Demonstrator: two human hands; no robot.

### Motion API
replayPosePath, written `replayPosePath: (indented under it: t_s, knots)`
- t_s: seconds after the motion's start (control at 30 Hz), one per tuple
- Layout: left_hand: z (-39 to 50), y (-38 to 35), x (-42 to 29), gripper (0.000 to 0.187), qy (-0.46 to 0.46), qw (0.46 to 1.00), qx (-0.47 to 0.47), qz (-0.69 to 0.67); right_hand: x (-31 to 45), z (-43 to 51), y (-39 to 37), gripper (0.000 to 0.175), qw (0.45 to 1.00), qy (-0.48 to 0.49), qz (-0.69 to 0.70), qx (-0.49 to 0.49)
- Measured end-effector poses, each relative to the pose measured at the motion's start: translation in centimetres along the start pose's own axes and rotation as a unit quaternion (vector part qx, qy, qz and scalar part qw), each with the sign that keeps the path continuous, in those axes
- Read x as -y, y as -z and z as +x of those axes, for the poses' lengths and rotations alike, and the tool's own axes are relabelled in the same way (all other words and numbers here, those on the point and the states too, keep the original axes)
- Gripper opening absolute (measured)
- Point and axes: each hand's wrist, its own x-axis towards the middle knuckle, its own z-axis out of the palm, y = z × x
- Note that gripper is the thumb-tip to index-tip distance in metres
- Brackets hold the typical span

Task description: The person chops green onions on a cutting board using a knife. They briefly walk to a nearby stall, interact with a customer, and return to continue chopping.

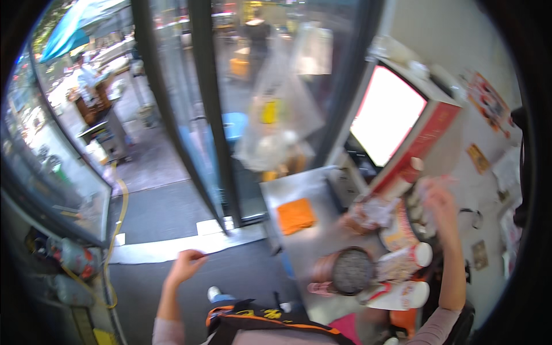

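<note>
My left hand (188, 264) is held over the dark floor, its fingers loosely curled with no object visible in them. At the right, my right hand (436, 199) reaches above the far side of the metal counter (319, 181), by a blurred thin pinkish thing; whether it is held is unclear. Below that hand are a stack of cups or lids (416, 211) and crumpled clear plastic bags (375, 211). Nearer me, a round dark-topped container (352, 271) stands beside paper-cup stacks (396, 295). A folded orange cloth (296, 216) lies on the counter.
A lit display screen (388, 114) stands against the wall. Plastic bags (271, 142) hang by the glass door. The open doorway at left leads to a pavement with a person at a cart (103, 129). A yellow hose (125, 194) crosses the threshold near gas cylinders (77, 258).
</note>
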Motion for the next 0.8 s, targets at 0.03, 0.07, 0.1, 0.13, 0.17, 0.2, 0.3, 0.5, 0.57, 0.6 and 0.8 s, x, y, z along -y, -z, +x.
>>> replayPosePath:
  t_s: [0.03, 0.07, 0.1, 0.13, 0.17, 0.2, 0.3, 0.5, 0.57, 0.6, 0.8]
  knots:
    - [1.2, 0.7, 1.1, 0.017, 0.007, 0.998, 0.012, -0.067, 3.3, 0.5, -9.4, 0.002, 0.963, 0.000, 0.194, 0.190]
    - [2.5, 1.4, 2.4, 0.019, 0.004, 0.997, 0.025, -0.073, 6.7, 0.6, -18.2, 0.003, 0.932, 0.071, 0.140, 0.326]
    - [4.1, 1.8, 3.5, 0.020, 0.015, 0.990, 0.056, -0.127, 10.1, -0.7, -25.4, 0.007, 0.888, 0.041, 0.127, 0.440]
    - [5.5, 2.3, 4.6, 0.019, -0.027, 0.978, 0.078, -0.192, 13.3, -1.7, -32.6, 0.010, 0.821, 0.010, 0.199, 0.535]
    - [6.7, 3.2, 5.7, 0.016, -0.053, 0.960, 0.106, -0.252, 16.2, -2.4, -39.8, 0.011, 0.775, 0.027, 0.189, 0.603]
    - [7.8, 4.0, 6.8, 0.017, -0.038, 0.938, 0.112, -0.326, 18.8, -2.7, -45.6, 0.012, 0.735, 0.034, 0.221, 0.640]
    - [7.3, 8.8, 10.5, 0.026, -0.059, 0.900, 0.042, -0.430, 22.9, -0.7, -59.1, 0.012, 0.726, 0.109, 0.205, 0.648]
    - [10.1, 23.2, 17.4, 0.057, -0.031, 0.690, 0.064, -0.720, 20.0, 12.4, -78.5, 0.012, 0.960, 0.078, 0.074, 0.257]
    - [13.8, 28.5, 19.4, 0.084, -0.124, 0.751, 0.032, -0.648, 19.2, 16.3, -83.2, 0.008, 0.975, 0.108, 0.032, 0.190]
    - [15.5, 31.2, 20.4, 0.101, -0.167, 0.699, 0.016, -0.695, 19.3, 18.5, -85.5, 0.009, 0.970, 0.162, 0.052, 0.174]
    - [19.4, 44.8, 24.5, 0.116, -0.140, 0.673, -0.030, -0.726, 23.3, 27.1, -93.9, 0.017, 0.945, 0.263, 0.111, 0.162]
